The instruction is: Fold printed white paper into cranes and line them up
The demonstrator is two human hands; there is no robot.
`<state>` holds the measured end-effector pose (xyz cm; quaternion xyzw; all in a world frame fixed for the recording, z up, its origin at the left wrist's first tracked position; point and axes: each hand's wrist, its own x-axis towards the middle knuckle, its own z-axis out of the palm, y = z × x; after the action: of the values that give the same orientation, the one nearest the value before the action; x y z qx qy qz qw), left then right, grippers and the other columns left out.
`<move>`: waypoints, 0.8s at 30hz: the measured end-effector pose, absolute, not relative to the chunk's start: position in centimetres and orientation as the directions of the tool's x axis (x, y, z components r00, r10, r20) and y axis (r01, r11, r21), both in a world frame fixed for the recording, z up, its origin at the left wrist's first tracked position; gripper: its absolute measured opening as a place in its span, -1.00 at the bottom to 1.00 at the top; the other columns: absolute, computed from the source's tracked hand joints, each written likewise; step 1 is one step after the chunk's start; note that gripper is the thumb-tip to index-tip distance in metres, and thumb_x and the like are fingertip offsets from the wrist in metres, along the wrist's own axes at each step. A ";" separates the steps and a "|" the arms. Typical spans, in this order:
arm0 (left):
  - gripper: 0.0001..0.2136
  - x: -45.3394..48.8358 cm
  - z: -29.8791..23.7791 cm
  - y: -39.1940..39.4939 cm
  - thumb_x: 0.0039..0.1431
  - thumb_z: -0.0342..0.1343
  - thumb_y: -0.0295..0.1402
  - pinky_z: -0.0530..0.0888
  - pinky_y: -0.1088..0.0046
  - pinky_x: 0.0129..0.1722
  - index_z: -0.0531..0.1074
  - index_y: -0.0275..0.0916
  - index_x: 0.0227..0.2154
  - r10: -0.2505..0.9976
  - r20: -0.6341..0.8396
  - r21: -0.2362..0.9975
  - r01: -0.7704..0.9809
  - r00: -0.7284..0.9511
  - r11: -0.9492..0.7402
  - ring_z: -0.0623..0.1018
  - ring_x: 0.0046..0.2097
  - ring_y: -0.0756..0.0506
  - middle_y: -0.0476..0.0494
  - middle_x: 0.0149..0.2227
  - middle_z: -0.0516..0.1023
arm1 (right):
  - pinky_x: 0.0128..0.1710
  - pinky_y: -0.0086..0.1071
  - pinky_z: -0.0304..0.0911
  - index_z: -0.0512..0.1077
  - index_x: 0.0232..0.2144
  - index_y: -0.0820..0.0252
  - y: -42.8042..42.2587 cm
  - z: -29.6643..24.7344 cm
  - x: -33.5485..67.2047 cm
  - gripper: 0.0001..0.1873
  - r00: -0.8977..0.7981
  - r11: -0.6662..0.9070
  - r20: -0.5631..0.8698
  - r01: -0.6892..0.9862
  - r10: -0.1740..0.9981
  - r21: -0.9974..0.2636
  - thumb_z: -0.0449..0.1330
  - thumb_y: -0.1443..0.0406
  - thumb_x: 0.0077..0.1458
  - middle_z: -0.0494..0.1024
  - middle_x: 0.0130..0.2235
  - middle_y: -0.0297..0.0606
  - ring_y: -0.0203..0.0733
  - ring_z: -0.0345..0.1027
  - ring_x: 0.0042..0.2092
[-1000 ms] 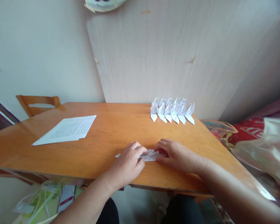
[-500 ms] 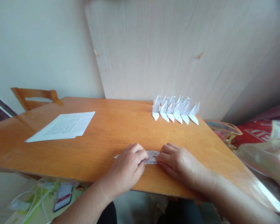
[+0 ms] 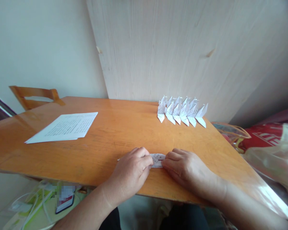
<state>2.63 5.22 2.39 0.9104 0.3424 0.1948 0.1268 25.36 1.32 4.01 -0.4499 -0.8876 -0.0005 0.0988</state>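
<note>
A small folded piece of printed white paper (image 3: 157, 159) lies near the front edge of the orange wooden table (image 3: 115, 134). My left hand (image 3: 132, 171) presses on its left part with curled fingers. My right hand (image 3: 186, 167) presses on its right part, fingers bent, fingertips meeting the paper. Most of the paper is hidden under both hands. A row of several folded white paper cranes (image 3: 182, 111) stands at the table's back right, well beyond my hands.
A stack of printed sheets (image 3: 64, 127) lies at the table's left. A wooden chair (image 3: 35, 95) stands behind the left corner. A pale wood panel (image 3: 177, 48) leans behind the table. Plastic bags (image 3: 266, 143) sit to the right; cables and a phone (image 3: 64, 199) lie below.
The view has tilted slightly. My right hand has shifted a little along the folded paper, covering more of it; my left hand stays pressed on it.
</note>
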 end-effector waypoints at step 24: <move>-0.84 2.8 3.1 4.0 0.31 -0.02 -0.49 0.38 0.31 -0.28 0.40 -0.21 -0.37 0.658 0.216 0.133 0.646 0.721 -0.751 0.43 -0.21 -0.14 -0.11 -0.28 0.42 | -0.37 -0.27 0.14 0.46 -0.42 0.20 0.6 4.0 25.2 -0.80 -0.612 0.624 0.185 0.782 0.769 -0.007 0.14 0.38 0.27 0.49 -0.34 -0.23 -0.18 0.26 -0.34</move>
<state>2.82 3.98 3.06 0.9273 0.3518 0.1255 0.0240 25.24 0.61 3.99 -0.4322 -0.8970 -0.0373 0.0851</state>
